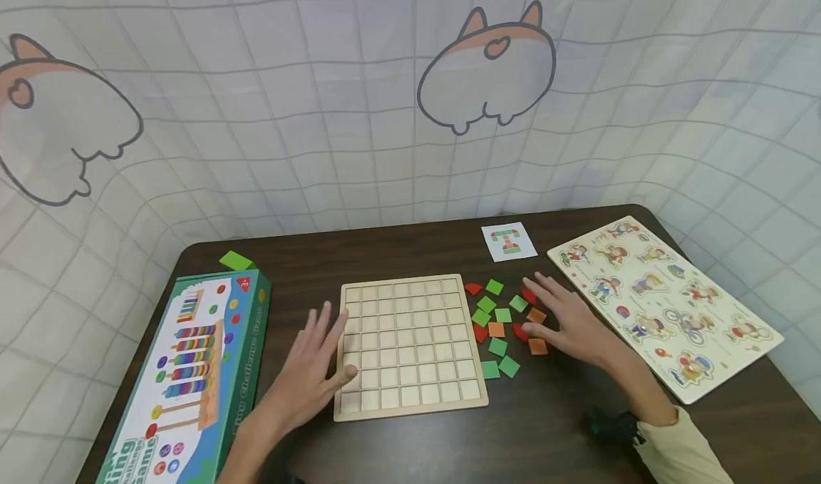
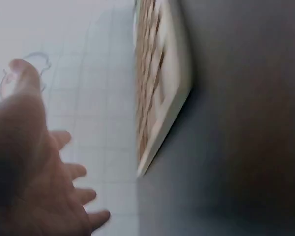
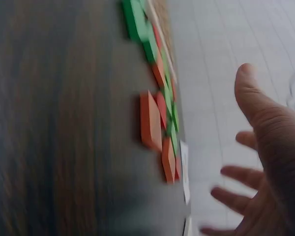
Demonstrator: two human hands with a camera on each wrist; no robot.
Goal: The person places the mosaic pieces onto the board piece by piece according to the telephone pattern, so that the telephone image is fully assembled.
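Observation:
In the head view a wooden grid board [image 1: 410, 281] with square cells lies on the dark table. My left hand [image 1: 308, 373] hovers at its left edge, fingers spread, holding nothing; the left wrist view shows the same hand [image 2: 44, 162] apart from the board [image 2: 174, 93]. Several green tiles [image 1: 497, 347], orange squares [image 1: 537, 346] and red rounded pieces [image 1: 480, 333] are scattered along the board's right side. Over the right part of these pieces is my right hand [image 1: 571, 320], fingers extended and nothing held. The right wrist view has this hand [image 3: 265, 162] above an orange piece [image 3: 150, 120].
A white card [image 1: 526, 245] with a T-shaped pattern lies behind the pieces. On the right rests a picture puzzle board [image 1: 654, 306]. A green game box [image 1: 246, 348] stands at the left, with a light green block [image 1: 236, 260] behind it. A curtain [image 1: 308, 149] hangs behind the table.

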